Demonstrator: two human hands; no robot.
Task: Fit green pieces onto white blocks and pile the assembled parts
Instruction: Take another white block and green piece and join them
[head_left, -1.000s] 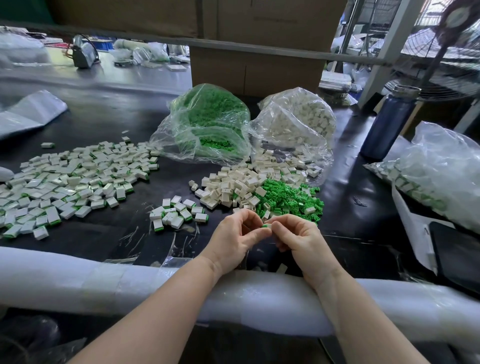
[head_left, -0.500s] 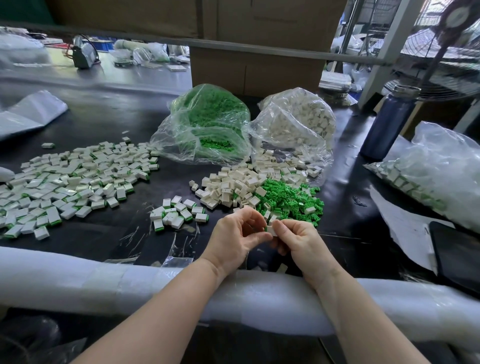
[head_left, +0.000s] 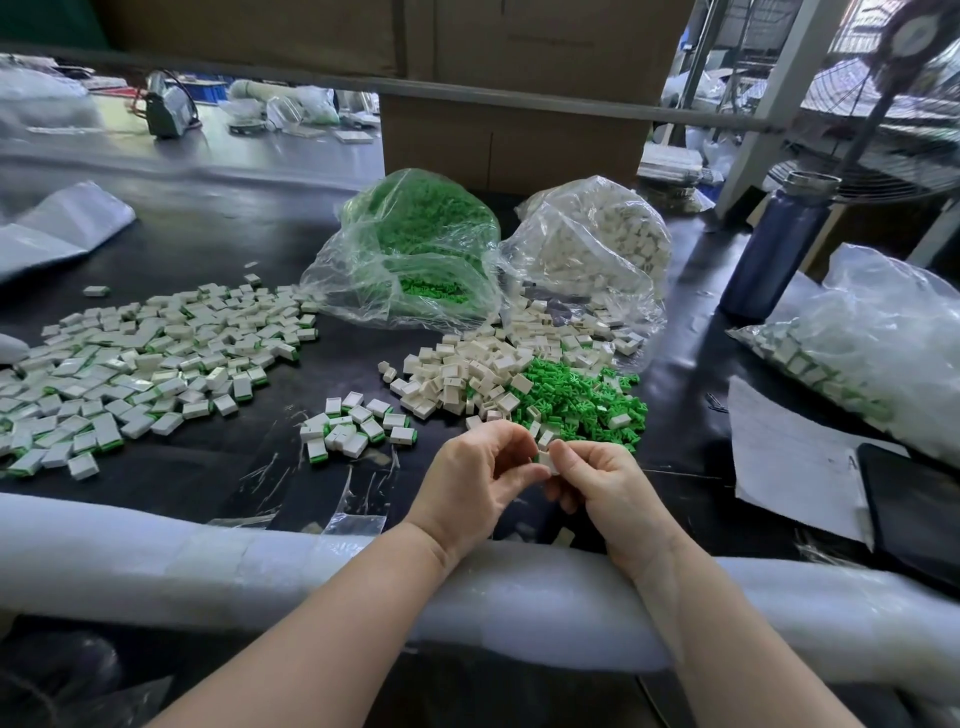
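Observation:
My left hand (head_left: 475, 480) and my right hand (head_left: 602, 486) meet over the black table, both pinching one small white block (head_left: 547, 460) with a sliver of green at its top edge. Just beyond them lie a heap of loose white blocks (head_left: 467, 374) and a heap of loose green pieces (head_left: 576, 400). A small cluster of assembled white-and-green parts (head_left: 353, 428) sits left of my hands. A wide spread of assembled parts (head_left: 140, 358) covers the table's left side.
A clear bag of green pieces (head_left: 415, 249) and a clear bag of white blocks (head_left: 597, 249) lie open behind the heaps. A blue bottle (head_left: 774, 249), a bag of parts (head_left: 872, 343), paper (head_left: 795, 457) and a dark tablet (head_left: 914, 514) are on the right. A white foam roll (head_left: 208, 556) pads the near edge.
A white block now shows between my fingertips where only a green piece showed a second ago. Both hands stay at the same spot, fingers shifting slightly.

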